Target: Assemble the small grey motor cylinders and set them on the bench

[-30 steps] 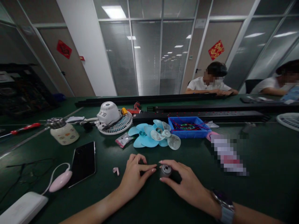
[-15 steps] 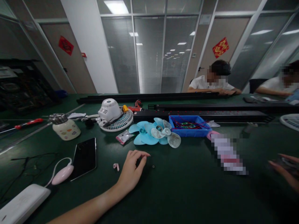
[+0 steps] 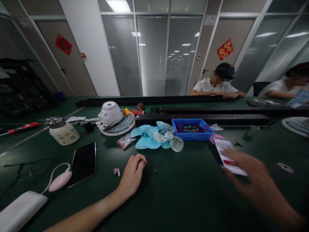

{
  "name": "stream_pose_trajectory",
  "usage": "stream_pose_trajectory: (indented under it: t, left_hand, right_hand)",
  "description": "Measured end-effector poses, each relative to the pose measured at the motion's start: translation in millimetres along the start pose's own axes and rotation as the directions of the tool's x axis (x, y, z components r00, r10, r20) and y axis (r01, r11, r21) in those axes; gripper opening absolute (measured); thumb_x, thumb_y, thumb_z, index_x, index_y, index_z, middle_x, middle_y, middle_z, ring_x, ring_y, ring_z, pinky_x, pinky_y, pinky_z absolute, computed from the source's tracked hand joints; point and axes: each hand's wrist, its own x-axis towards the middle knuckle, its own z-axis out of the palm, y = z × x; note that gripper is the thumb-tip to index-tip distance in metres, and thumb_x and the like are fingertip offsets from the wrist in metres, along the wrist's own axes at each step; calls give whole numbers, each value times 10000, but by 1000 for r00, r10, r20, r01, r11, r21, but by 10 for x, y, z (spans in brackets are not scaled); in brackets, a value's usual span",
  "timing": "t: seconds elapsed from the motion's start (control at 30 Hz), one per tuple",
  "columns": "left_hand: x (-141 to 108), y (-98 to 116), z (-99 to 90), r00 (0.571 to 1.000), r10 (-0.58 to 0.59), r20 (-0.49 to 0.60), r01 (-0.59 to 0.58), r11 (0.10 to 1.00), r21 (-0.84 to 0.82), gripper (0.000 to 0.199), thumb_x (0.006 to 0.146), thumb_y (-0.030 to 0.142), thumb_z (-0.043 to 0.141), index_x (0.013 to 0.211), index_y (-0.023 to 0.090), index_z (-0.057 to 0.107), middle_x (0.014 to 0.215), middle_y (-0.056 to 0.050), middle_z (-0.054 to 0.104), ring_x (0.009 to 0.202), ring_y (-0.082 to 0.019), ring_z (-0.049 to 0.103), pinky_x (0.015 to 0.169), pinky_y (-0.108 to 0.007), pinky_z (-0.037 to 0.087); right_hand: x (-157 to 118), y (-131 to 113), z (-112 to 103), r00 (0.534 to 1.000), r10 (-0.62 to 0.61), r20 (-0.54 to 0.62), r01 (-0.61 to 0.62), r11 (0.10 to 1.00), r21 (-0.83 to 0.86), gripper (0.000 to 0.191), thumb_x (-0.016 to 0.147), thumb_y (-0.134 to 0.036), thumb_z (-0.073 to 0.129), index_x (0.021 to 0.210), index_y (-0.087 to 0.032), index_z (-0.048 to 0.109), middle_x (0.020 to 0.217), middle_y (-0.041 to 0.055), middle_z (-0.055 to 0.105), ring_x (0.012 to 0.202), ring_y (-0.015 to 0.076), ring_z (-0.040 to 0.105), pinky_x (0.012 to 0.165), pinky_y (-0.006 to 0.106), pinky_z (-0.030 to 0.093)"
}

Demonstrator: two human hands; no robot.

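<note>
My left hand rests on the dark green table with its fingers curled together, between a pink earbud and a tiny round part; nothing shows in it. My right hand, slightly blurred, reaches over a phone with a lit screen. Its fingers are spread, the fingertips over the screen and the thumb near the phone's lower left edge. Light blue fan blades lie beyond my left hand, beside a small plastic packet.
A blue bin holds wires. Behind the blades are a white fan housing and black rails. At left are a jar, a black tablet and a white power bank. Two people sit across the table.
My right hand has moved left from the right edge to the phone, and a roundish object now lies at the right. The fingers of my left hand have curled in.
</note>
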Motion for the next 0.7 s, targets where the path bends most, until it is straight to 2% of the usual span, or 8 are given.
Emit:
stream_pose_trajectory:
  t: [0.07, 0.17, 0.27, 0.37, 0.43, 0.53, 0.6, 0.7]
  left_hand:
    - [-8, 1, -2, 1000, -13, 0, 13, 1000, -2, 222, 935, 296, 333, 851, 214, 521, 839, -25, 531, 840, -215, 504, 764, -335, 389]
    - [-12, 5, -2, 1000, -26, -4, 26, 1000, 3, 217, 926, 300, 332, 843, 213, 513, 821, -24, 526, 812, -215, 511, 739, -332, 390]
    - [-6, 14, 7, 1000, -4, -5, 4, 1000, 6, 213, 921, 298, 332, 843, 211, 510, 831, -29, 533, 814, -216, 516, 747, -336, 394]
    - [0, 23, 13, 1000, 21, -11, -21, 1000, 1, 207, 919, 288, 334, 843, 212, 510, 847, -34, 546, 834, -216, 521, 764, -334, 401]
    - [-3, 30, 8, 1000, 20, -6, -20, 1000, 6, 208, 917, 288, 338, 841, 213, 516, 849, -34, 552, 833, -217, 526, 758, -330, 405]
    - [-14, 33, -11, 1000, 9, 12, -9, 1000, 28, 224, 922, 306, 337, 844, 215, 525, 838, -31, 554, 819, -219, 529, 743, -330, 409]
    - [-18, 28, -25, 1000, 6, 19, -7, 999, 41, 230, 925, 325, 337, 851, 218, 527, 826, -29, 553, 814, -222, 528, 735, -333, 411]
    - [-13, 20, -38, 999, 5, 34, -7, 999, 51, 235, 927, 344, 339, 871, 220, 531, 821, -27, 550, 800, -223, 531, 724, -336, 418]
  right_hand:
    - [258, -501, 204, 950, -214, 226, 187, 973, 137, 411, 999, -400, 429, 1405, -353, 391, 1409, -35, 425, 1315, 204, 384, 1055, 470, 364]
    - [549, -1030, 575, 855, -319, 409, 185, 924, 335, 392, 1005, -346, 461, 1395, -326, 432, 1402, -66, 433, 1339, 155, 351, 1111, 419, 315]
    - [716, -1300, 913, 869, -299, 394, 116, 897, 427, 348, 981, -354, 526, 1325, -306, 532, 1358, -49, 486, 1328, 172, 366, 1123, 428, 276]
    - [767, -1404, 1118, 901, -275, 335, 93, 878, 469, 247, 928, -359, 615, 1171, -328, 649, 1270, -41, 563, 1283, 197, 427, 1111, 450, 271]
    - [767, -1403, 1137, 919, -241, 312, 65, 874, 482, 169, 898, -323, 657, 1063, -326, 696, 1191, -45, 612, 1225, 190, 488, 1090, 438, 304]
    - [746, -1253, 957, 946, -211, 244, 73, 877, 475, 113, 891, -268, 663, 994, -291, 704, 1136, -47, 637, 1151, 175, 547, 1021, 393, 392]
    - [694, -1013, 715, 968, -199, 153, 119, 902, 416, 113, 932, -274, 603, 1007, -268, 688, 1137, -32, 636, 1127, 169, 561, 968, 365, 437]
    - [485, -426, 255, 993, -121, -6, 120, 976, 184, 179, 974, -323, 520, 1054, -244, 660, 1128, -4, 636, 1083, 170, 583, 930, 352, 465]
